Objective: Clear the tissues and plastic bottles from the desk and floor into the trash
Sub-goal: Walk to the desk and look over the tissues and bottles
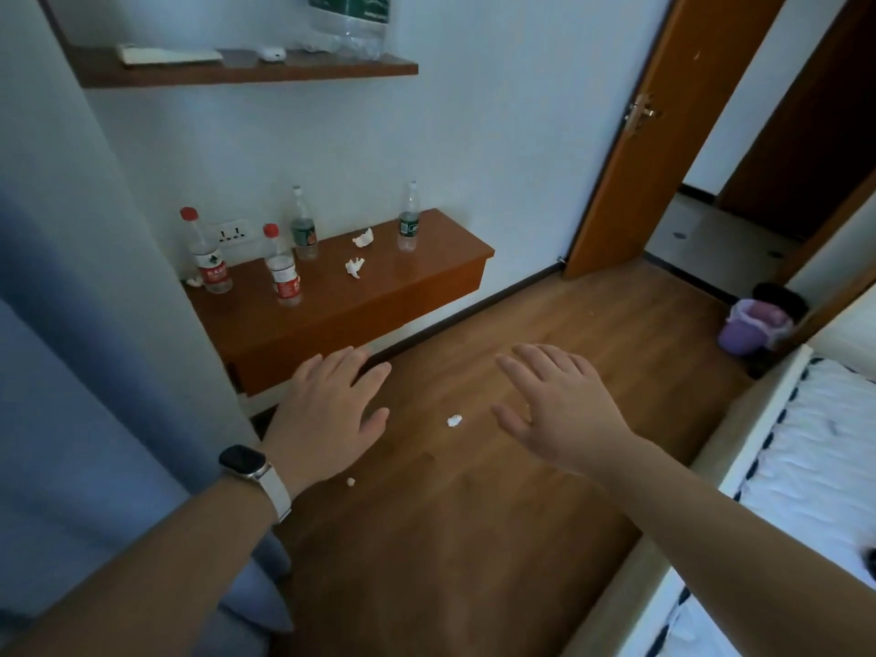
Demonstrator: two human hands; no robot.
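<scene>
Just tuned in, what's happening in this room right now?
A person holds the left hand and right hand out flat above the floor, gripping nothing. Nothing looks cleared yet: red-capped bottles, green-labelled bottles and crumpled tissues sit on the desk, tissue scraps lie on the floor, and the purple trash bin stands by the door.

On the desk (379, 301), left, stand four bottles (282, 270) with two tissues (355, 267) between them. Two scraps (454, 421) lie on the floor (474, 538) nearer; the bin (749, 327) sits far right, beyond the bed (815, 467).
</scene>
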